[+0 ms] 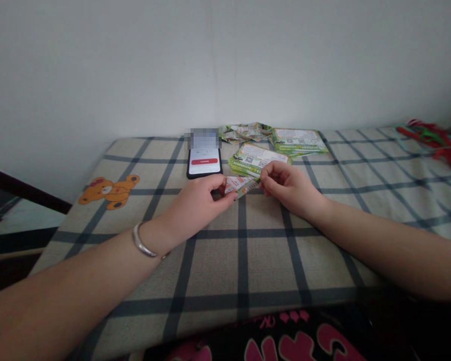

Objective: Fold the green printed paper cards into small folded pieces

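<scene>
A small folded paper triangle, printed in white, red and green, is held between both hands just above the table. My left hand pinches its left end between thumb and fingers. At its right tip, the bent fingers of my right hand close on the paper. Right behind the triangle lies a stack of green-and-white printed leaflets, partly covered by my right hand. A phone with a lit screen lies just beyond my left hand.
Folded paper pieces lie by the wall, beside a second leaflet stack. Red and green items sit at the far right. A checked cloth with a bear picture covers the table.
</scene>
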`<state>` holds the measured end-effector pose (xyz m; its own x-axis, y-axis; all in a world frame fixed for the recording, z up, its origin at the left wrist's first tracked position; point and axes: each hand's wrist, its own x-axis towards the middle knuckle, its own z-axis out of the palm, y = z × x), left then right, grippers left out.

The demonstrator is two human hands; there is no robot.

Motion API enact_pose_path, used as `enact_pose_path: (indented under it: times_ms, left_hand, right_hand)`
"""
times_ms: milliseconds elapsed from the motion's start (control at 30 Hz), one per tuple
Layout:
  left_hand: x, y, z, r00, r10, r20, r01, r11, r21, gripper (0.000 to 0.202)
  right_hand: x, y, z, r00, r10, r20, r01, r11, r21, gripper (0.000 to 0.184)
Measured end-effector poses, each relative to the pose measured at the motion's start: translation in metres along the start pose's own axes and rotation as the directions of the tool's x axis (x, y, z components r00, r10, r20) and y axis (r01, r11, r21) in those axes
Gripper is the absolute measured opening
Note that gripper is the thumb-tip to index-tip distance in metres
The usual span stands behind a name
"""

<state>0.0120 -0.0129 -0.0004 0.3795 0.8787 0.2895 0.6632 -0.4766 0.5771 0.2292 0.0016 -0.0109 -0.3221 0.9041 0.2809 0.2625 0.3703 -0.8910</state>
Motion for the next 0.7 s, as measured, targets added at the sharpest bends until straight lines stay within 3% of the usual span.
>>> enact_pose_path:
  times_ms: [300, 467, 567, 700]
  left_hand:
    - [0.001, -0.005, 0.001, 1.0, -0.007, 0.01, 0.009, 0.988, -0.155, 0.01]
    - [0.001, -0.004, 0.003, 0.999, -0.035, -0.014, 0.032, 0.981, -0.193, 0.009]
    - [0.0, -0.005, 0.006, 0.998, -0.027, -0.061, 0.011, 0.967, -0.253, 0.021]
    - [-0.002, -0.002, 0.007, 0.998, 0.042, -0.05, -0.055, 0.946, -0.319, 0.022]
  right_hand:
    - [0.005, 0.003, -0.002, 0.995, 0.023, -0.099, -0.017, 0.998, 0.062, 0.016]
    - [0.004, 0.003, 0.0, 0.987, -0.053, -0.153, 0.061, 0.997, 0.047, 0.015]
    - [-0.001, -0.001, 0.0, 0.987, -0.119, -0.106, 0.103, 0.984, -0.143, 0.008]
    - [-0.008, -0.007, 0.001, 0.959, -0.276, 0.057, 0.272, 0.855, -0.442, 0.009]
